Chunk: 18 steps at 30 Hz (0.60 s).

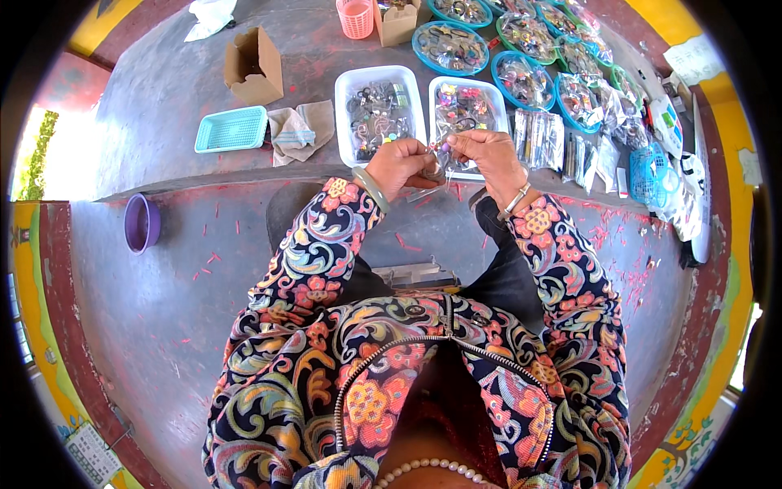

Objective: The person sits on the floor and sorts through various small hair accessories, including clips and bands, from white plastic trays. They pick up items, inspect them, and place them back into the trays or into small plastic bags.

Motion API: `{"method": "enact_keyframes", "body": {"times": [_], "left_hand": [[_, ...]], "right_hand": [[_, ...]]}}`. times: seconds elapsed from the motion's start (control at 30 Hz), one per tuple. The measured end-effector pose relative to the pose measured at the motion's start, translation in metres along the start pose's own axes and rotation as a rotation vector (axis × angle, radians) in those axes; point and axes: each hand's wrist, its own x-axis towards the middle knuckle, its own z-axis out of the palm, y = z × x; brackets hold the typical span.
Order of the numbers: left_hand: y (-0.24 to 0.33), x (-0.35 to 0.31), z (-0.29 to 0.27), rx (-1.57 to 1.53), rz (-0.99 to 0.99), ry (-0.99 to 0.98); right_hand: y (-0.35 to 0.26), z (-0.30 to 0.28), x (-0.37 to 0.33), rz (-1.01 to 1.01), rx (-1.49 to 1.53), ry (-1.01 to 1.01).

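Note:
My left hand (399,168) is closed, with thumb and fingers pinching a small clear plastic bag (437,169) that hangs below the fingertips. Facing it, my right hand (494,160) pinches a tiny item with a purple spot at the bag's upper end; its exact kind is too small to make out. Both hands are over the near edge of the raised grey surface. Just beyond them stand two white trays, the left tray (342,122) and the right tray (500,101), filled with small bagged trinkets, several of them brightly coloured.
Left of the trays lie a folded cloth (303,130), a turquoise basket (232,130) and an open cardboard box (254,67). Several round baskets (450,47) of packets fill the far right. Bundled packets (539,138) lie right of my hand. A purple basin (142,223) stands lower left.

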Motion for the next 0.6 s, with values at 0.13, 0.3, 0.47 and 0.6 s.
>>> {"method": "enact_keyframes", "body": {"times": [0.13,0.3,0.47,0.6], "left_hand": [[0.0,0.0,-0.002,-0.02,-0.013,-0.02],[-0.006,-0.001,-0.004,0.013,-0.008,-0.028],[-0.005,-0.001,0.005,0.12,-0.048,-0.045],[-0.008,0.0,0.004,0.121,-0.05,-0.041]], "right_hand": [[-0.004,0.001,-0.002,0.023,0.005,-0.002],[-0.007,-0.003,0.003,0.2,0.067,-0.046],[0.0,0.0,-0.001,0.24,0.068,-0.106],[0.004,-0.001,0.0,0.214,0.066,-0.113]]}}
